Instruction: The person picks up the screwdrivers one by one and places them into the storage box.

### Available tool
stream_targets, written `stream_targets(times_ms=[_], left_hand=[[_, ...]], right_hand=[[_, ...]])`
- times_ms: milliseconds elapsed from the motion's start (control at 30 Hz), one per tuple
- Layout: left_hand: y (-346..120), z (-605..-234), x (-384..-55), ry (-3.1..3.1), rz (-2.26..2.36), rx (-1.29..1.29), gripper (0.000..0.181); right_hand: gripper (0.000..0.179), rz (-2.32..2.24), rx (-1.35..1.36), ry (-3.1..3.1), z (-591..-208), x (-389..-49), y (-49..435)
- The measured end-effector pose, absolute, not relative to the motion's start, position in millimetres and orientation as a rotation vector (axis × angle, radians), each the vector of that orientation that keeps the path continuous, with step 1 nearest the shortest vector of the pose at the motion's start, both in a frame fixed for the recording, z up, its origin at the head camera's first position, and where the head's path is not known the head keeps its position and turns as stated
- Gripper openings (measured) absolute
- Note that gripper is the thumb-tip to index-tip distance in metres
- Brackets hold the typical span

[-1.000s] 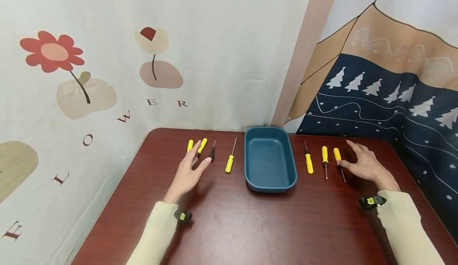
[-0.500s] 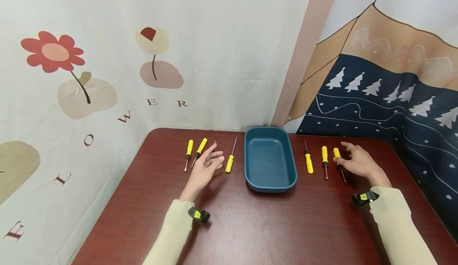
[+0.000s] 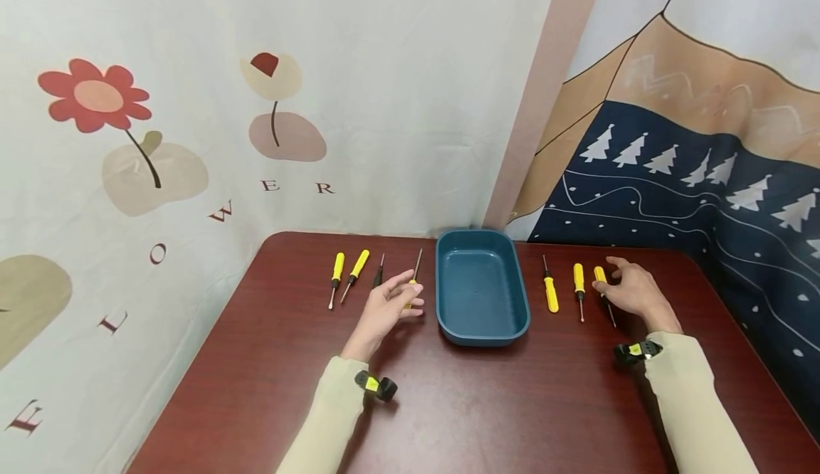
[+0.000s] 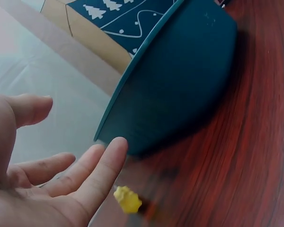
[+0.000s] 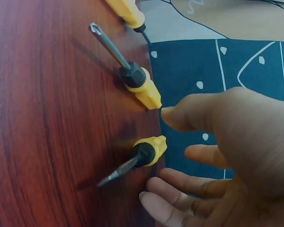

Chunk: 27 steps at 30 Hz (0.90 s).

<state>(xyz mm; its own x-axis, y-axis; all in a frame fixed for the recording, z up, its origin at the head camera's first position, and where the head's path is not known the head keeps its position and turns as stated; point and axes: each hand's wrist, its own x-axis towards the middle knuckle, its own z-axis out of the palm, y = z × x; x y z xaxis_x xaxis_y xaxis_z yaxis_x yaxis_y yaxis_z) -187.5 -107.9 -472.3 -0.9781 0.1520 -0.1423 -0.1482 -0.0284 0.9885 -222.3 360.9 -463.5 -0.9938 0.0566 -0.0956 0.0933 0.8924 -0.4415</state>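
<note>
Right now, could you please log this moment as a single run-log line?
left hand: at closest yellow screwdriver left of blue tray, no grip | right hand: at rightmost screwdriver, no grip | tray: between hands

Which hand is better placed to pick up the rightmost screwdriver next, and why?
Probably the right hand: it is open, close beside the rightmost screwdriver, while the left hand is across the blue tray.

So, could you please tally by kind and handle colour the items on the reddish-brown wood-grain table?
Yellow-handled screwdrivers with metal shafts, one partly behind the left hand: 6
Slim black-handled screwdriver: 1
Blue rectangular tub with rounded corners: 1
Total: 8
</note>
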Motion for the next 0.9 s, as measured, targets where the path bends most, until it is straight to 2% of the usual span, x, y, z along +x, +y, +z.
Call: stream_targets(times_ms=[900], left_hand=[[-77,-482,-186,2.014,2.103,0.041,0.060]], right_hand=[[0.061,-0.769,0.213,2.992,-471,-226,356]])
